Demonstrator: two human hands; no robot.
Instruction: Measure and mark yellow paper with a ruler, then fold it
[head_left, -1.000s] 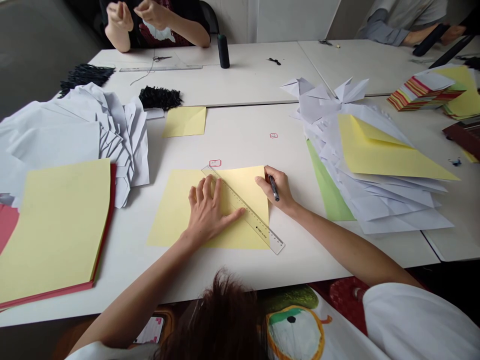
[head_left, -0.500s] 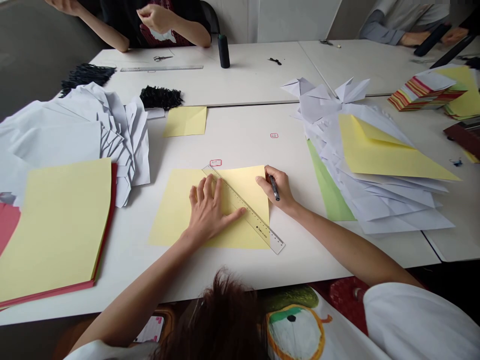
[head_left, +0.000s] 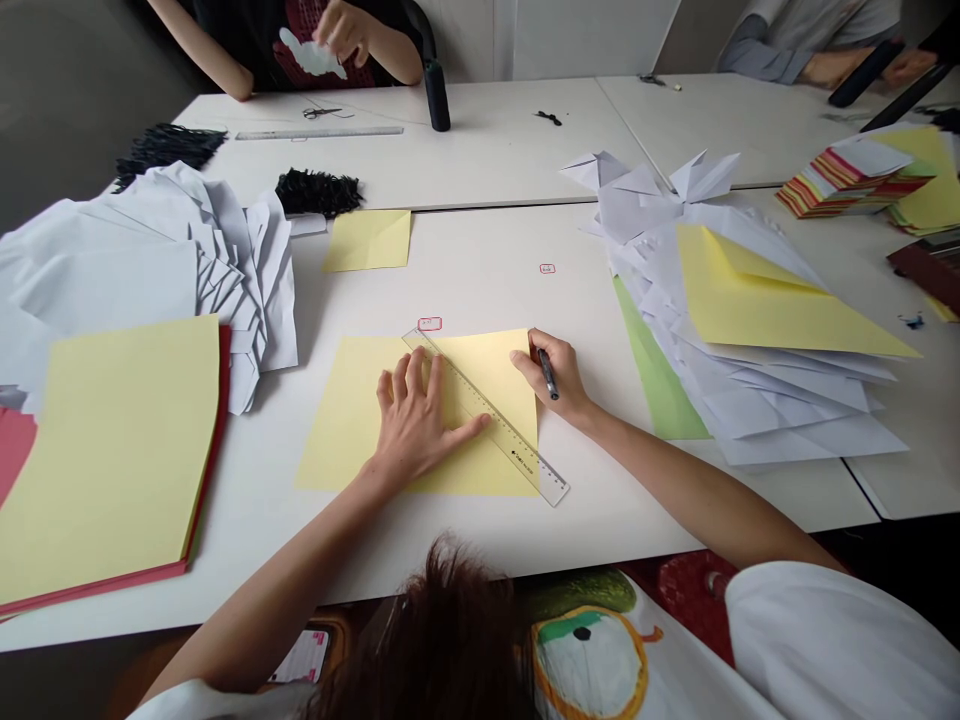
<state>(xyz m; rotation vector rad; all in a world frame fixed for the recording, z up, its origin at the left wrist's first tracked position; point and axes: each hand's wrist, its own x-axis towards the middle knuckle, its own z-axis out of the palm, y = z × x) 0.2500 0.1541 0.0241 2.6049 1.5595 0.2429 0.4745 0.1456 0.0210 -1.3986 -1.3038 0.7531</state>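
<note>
A sheet of yellow paper (head_left: pixel 487 365) lies flat on the table in front of me. Across it, slanting from upper left to lower right, is a clear plastic ruler (head_left: pixel 517 440). My left hand (head_left: pixel 412 410) rests with fingers spread on the paper, fingertips and thumb pressing the ruler's left side. At the sheet's upper right corner, my right hand (head_left: pixel 559 375) is closed around a dark pen (head_left: pixel 547 373). Its thumb and forefinger are at the paper's right edge; whether they pinch it I cannot tell. The pen points away from the sheet's surface.
Yellow and red sheets (head_left: pixel 127 440) are stacked at the left, by a white paper pile (head_left: pixel 112 250). White folded papers (head_left: pixel 765 390) sit at the right, a yellow envelope-like sheet (head_left: pixel 750 300) on top. Across the table (head_left: pixel 480 240), a person (head_left: pixel 315 50) sits near a thread cone (head_left: pixel 437 97).
My hands, the ruler and the yellow sheet keep their places. The person opposite has shifted their hands, and the dark thread cone there now leans.
</note>
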